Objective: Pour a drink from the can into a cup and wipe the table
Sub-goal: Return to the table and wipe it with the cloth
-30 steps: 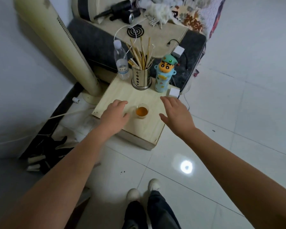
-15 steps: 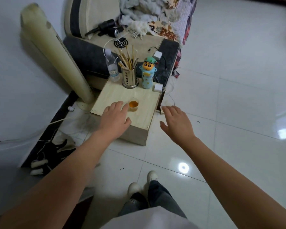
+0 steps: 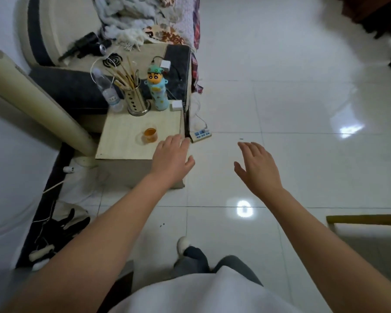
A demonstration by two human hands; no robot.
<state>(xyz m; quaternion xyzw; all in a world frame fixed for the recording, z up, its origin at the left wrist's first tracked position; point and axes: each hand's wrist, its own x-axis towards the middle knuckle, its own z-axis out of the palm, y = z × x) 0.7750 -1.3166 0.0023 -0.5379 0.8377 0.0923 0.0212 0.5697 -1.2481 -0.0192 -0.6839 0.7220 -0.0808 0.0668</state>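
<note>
Both arms were stretched out forward and down, bare from the elbow; the left hand [image 3: 171,159] hung palm-down over the near right corner of the little table [image 3: 122,141], fingers straight and loosely together, thumb out to the side, gripping nothing; can't tell if it actually touched the wood or just hovered. The right hand [image 3: 256,167] was out over the bare floor tiles [image 3: 291,114], well apart from the table, palm-down too, fingers relaxed and a bit spread, nothing in it either.

The cup [image 3: 150,135] sat toward the middle-right of the tabletop, just beyond the left hand's fingertips; small, clear, roundish, with orange drink in it. There's a dark can [image 3: 102,48] lying on its side back on the beige cushion, beside a black tool; honestly too small to make out more.

Table was a pale boxy thing with a light wood-grain top; along its far edge stood a clear plastic water bottle [image 3: 110,92], a shiny perforated metal holder [image 3: 137,102] stuffed with wooden chopsticks, and a pastel blue cartoon-character bottle [image 3: 158,89] with a green cap; a small white block [image 3: 176,105] was at the far right corner. Floor was glossy white tile with light glare; a white power strip [image 3: 201,133] lay on it right by the table.
</note>
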